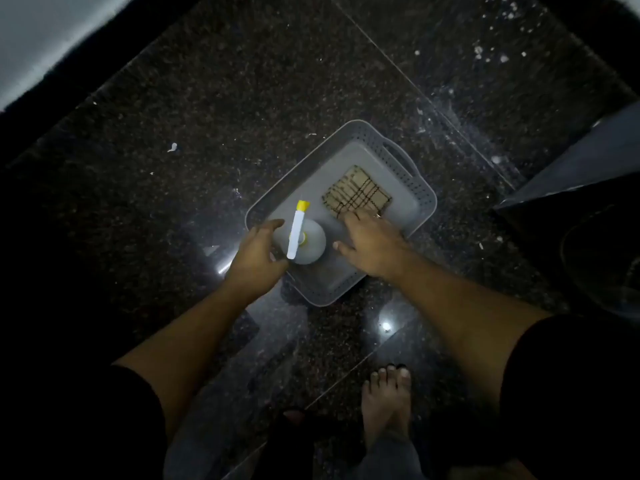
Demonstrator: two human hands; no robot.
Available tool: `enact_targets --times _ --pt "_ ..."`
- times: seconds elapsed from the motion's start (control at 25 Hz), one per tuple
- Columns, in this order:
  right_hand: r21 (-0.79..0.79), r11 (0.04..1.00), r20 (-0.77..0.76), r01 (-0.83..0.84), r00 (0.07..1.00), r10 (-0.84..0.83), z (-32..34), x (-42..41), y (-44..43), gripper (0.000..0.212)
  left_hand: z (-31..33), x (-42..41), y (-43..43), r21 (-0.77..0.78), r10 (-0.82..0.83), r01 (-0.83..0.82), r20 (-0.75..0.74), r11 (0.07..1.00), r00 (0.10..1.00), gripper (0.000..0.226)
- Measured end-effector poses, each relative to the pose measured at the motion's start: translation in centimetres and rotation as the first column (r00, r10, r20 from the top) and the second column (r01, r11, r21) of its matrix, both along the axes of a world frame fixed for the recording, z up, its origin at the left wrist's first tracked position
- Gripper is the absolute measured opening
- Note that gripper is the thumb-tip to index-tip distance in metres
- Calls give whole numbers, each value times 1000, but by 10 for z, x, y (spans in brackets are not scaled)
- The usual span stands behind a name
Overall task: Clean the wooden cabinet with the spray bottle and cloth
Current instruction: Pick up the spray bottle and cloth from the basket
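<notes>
Spray bottle [304, 242] upright, checked cloth [356, 197] flat, both in grey basket [420, 188] on floor. Left hand [256, 252] open beside bottle; right hand [372, 242] open, fingertips on cloth. Grip bottle body, pinch cloth edge.

No legible text, label or brand on the spray bottle [304, 242], cloth [356, 196] or tray [424, 199].

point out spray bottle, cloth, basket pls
spray bottle [313, 242]: head view, on its rounded grey body beside the white nozzle.
cloth [358, 194]: head view, middle of the folded checked fabric.
basket [372, 142]: head view, on the perforated far rim.
</notes>
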State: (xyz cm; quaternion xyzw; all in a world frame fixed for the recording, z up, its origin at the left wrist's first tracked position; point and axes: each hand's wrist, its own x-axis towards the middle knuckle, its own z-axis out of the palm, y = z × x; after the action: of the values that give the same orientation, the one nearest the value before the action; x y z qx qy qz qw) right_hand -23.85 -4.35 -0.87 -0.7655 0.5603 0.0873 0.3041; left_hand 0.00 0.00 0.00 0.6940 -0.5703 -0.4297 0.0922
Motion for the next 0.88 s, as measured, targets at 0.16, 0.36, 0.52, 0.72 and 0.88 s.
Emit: enact_targets --times 0.16,0.36,0.52,0.72,0.88 --pt "28 996 -94 -84 992 86 -26 -15 -9 58 -18 -16 6 -18 29 -29 -47 999 998 80" --pt "74 969 -187 -234 952 244 -53 -27 -20 61 -27 -39 12 -93 177 -189 -125 978 976 74" --pt "40 969 -187 -243 951 246 -61 -30 -17 58 -40 -40 12 -147 224 -236 -93 961 970 64" --pt "60 986 -77 -156 984 160 -52 -35 -24 52 -38 -52 6 -174 293 -311 -118 934 949 54" --pt "152 981 149 122 978 -145 -33 -45 -33 43 -43 -49 4 -152 287 -314 -179 937 941 60"
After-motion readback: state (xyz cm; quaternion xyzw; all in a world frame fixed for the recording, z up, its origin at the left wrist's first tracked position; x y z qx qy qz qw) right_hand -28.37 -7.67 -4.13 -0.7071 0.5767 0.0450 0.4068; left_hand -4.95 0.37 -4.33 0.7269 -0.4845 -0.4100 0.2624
